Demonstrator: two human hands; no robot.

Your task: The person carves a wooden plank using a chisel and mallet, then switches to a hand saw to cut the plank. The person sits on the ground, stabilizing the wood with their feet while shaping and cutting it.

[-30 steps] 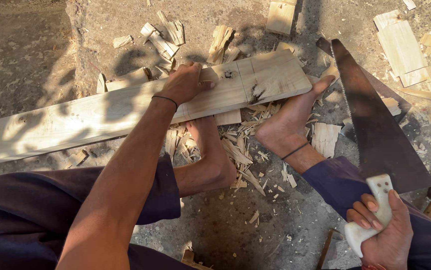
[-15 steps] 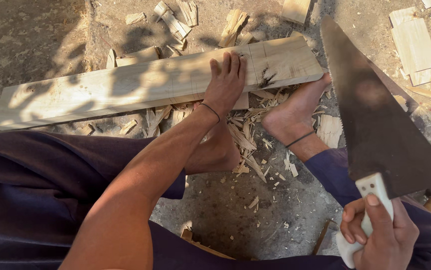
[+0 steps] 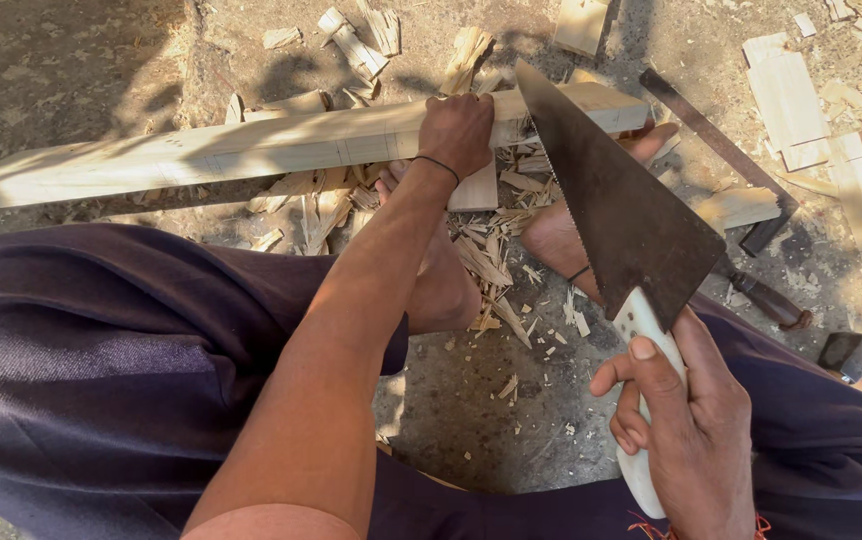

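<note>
A long pale wooden plank (image 3: 251, 150) lies across the ground, turned up on its edge. My left hand (image 3: 458, 130) grips it from above near its right end. My right hand (image 3: 686, 420) holds the white handle of a handsaw (image 3: 611, 210); its dark blade slants up and left, with the tip over the plank just right of my left hand. Both my bare feet are under the plank: one foot (image 3: 566, 235) shows beside the blade, the other (image 3: 441, 290) is partly hidden behind my left forearm.
Wood chips and shavings (image 3: 496, 265) litter the dirt below the plank. Offcut boards (image 3: 786, 95) lie at the upper right. A dark metal square (image 3: 721, 140) and a wooden-handled tool (image 3: 766, 300) rest on the ground at right. My dark trousers (image 3: 121, 350) fill the foreground.
The plank has been tipped from flat onto its edge. My left hand shifted to grip it from above. The saw swung left, its blade tip now reaching over the plank.
</note>
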